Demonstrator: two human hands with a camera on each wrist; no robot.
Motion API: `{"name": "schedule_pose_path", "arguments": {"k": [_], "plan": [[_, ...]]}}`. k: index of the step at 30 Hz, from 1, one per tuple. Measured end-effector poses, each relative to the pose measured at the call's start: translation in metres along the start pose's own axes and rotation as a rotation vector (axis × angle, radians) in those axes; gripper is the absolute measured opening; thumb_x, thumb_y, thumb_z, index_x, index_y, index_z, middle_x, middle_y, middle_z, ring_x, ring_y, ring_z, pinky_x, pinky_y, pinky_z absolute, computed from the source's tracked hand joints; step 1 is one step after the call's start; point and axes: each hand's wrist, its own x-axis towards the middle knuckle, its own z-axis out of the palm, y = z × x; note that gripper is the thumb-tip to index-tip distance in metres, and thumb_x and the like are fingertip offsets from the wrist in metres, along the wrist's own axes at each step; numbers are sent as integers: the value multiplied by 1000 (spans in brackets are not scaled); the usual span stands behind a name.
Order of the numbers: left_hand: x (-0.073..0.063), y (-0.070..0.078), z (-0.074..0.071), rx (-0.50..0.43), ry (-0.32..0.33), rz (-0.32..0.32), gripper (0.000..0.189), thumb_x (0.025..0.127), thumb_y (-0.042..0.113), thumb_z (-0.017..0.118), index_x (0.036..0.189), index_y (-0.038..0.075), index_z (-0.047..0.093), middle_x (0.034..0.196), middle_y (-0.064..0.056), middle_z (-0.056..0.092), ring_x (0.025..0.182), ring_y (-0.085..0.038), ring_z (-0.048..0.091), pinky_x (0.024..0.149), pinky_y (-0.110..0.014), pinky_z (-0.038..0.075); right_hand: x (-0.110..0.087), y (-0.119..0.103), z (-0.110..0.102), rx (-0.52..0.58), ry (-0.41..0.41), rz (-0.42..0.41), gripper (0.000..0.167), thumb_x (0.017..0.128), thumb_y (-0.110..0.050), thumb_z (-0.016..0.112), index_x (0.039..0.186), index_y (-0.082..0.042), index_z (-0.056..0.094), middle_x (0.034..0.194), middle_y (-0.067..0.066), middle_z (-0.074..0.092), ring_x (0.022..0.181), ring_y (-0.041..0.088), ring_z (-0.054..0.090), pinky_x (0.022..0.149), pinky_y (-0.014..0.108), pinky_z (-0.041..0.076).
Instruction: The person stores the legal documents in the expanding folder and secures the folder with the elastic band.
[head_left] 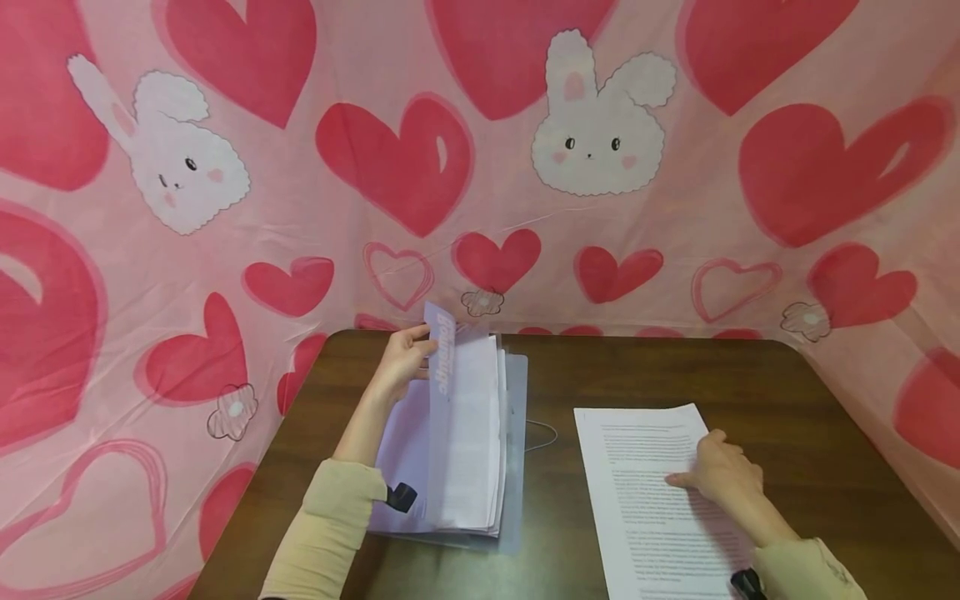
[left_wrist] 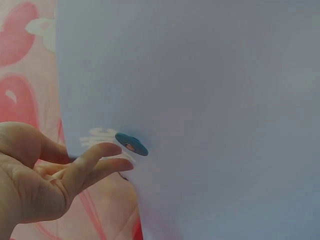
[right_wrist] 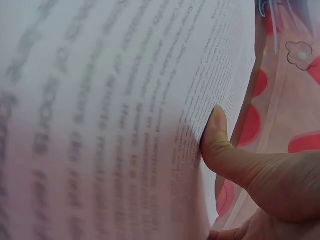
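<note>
- Printed paper [head_left: 645, 517] lies at 4 o'clock on a tabletop dial whose 12 is the far edge, its lines of text face up and its near end out of sight.
- A person's right hand [head_left: 729, 473], beside a rolled beige sleeve [head_left: 810, 571], pinches the paper's 3 o'clock edge; the thumb presses the printed face while the other fingers, partly hidden, sit at the edge.
- Opposite, a second beige sleeve [head_left: 330, 517] reaches in from 8 o'clock, a small black device [head_left: 401, 497] at its cuff.
- Pale purple folder [head_left: 401, 467] rests at 9 o'clock, well apart from the paper, with a stack of white pages [head_left: 472, 450] inside.
- A thin cord [head_left: 556, 431] loops out from the folder's 3 o'clock side onto the wood.
- At 10 o'clock, the left hand [head_left: 403, 360] pinches the edge of a raised, lettered panel [head_left: 442, 433] of that folder; a teal button [left_wrist: 131, 144] sits just beside the fingertips, contact impossible to tell.
- Beneath everything, a dark brown table [head_left: 558, 375] stretches to rounded far corners.
- Beyond it hangs pink cloth [head_left: 337, 217] printed with red hearts, one white rabbit [head_left: 600, 158] near 12 o'clock, another toward 10.
</note>
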Motion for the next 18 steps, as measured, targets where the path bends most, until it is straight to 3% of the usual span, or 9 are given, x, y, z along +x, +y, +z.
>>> {"name": "schedule_pose_path", "arguments": {"k": [6,10,12,18], "plan": [[0,0,0,6,-3,3,63,113,10,52,168,-9,30,162,-35,50,128,-43,72,77,-25,67,3,9,1,-2,-17,-12,114,71,-58,99,120,27,43,106,41,66,97,50,67,92,67,47],[0,0,1,6,1,-5,62,113,10,53,169,-8,31,161,-34,53,129,-43,72,79,-26,67,5,21,3,58,-15,-51,113,71,-62,98,121,27,48,106,40,66,93,47,66,87,63,51],[0,0,1,7,0,-8,63,113,10,53,169,-8,30,162,-34,52,132,-46,70,81,-27,68,7,27,2,94,-18,-63,106,76,-56,97,124,27,50,111,40,67,96,47,67,86,62,55],[-1,1,0,13,8,-5,63,113,11,53,169,-6,32,165,-31,49,139,-51,62,79,-23,66,3,37,-14,255,-42,-130,57,94,-16,79,123,26,54,108,39,66,92,43,65,80,54,59]]}}
